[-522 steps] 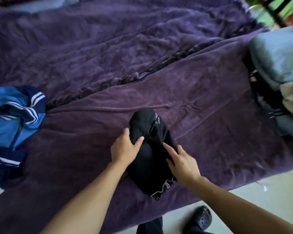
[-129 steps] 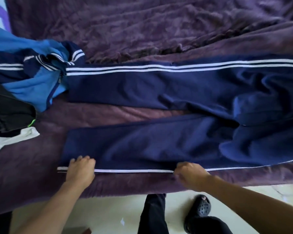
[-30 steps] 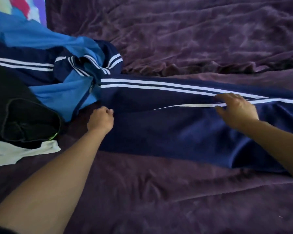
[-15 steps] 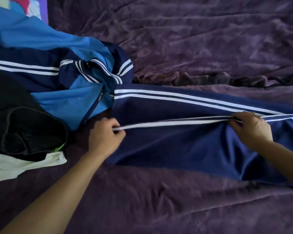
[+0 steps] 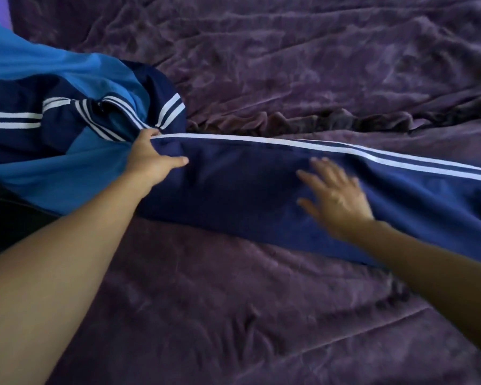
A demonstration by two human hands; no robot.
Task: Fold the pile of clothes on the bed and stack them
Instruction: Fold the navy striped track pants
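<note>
Head view. The navy track trousers [image 5: 247,190] lay as one long band across the purple blanket [image 5: 233,315]. The band ran from just left of centre out toward 3 o'clock, where it left the view. Their white side stripes [image 5: 345,150] followed the far edge, on the 12 o'clock side of the band.

The left hand [image 5: 150,159] reached in from 8 o'clock and held the left end of the trousers. Its fingers were curled over the striped far edge. Its thumb [image 5: 178,162] lay on top of the cloth, pointing toward 3 o'clock.

The right hand [image 5: 336,195] came in from 4 o'clock and lay palm down on the middle of the band. Its fingers [image 5: 320,165] were straight and spread, gripping nothing. This hand was blurred, so how firmly it pressed cannot be told.

At 9 to 10 o'clock of the view lay the blue-and-navy jacket [image 5: 53,162], crumpled and unfolded. Its white-striped cuff [image 5: 170,111] lay just beyond the left hand, and its light blue panel touched the end of the trousers. A black garment [image 5: 0,218] showed at the 9 o'clock edge, partly under the jacket and cut off by the left forearm; its shape cannot be told.

The blanket was creased. A darker rumpled ridge [image 5: 303,120] ran across it just beyond the trousers, from centre toward 2 o'clock.
</note>
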